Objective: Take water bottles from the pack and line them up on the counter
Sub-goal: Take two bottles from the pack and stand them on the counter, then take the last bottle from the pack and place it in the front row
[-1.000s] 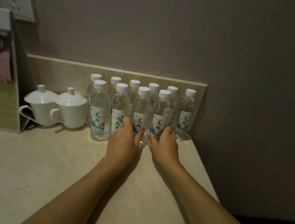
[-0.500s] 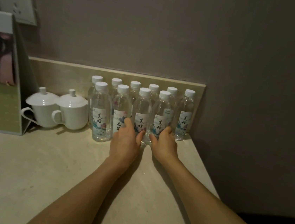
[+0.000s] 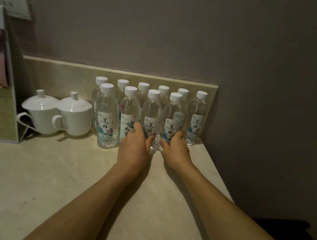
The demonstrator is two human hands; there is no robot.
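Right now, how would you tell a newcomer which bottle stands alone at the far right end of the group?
Start at the beige backsplash along the counter's back edge and follow it right to where it ends near the wall corner. The last water bottle of the back row stands there. Unlike its neighbours, it has no front-row bottle before it, and neither hand touches it.

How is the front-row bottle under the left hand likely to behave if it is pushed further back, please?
The bottle looks full and sealed, so probably heavy for its size. Tall and narrow, it may tip if pushed high; the left hand touches it low. Neighbouring bottles stand close and would likely brace it.
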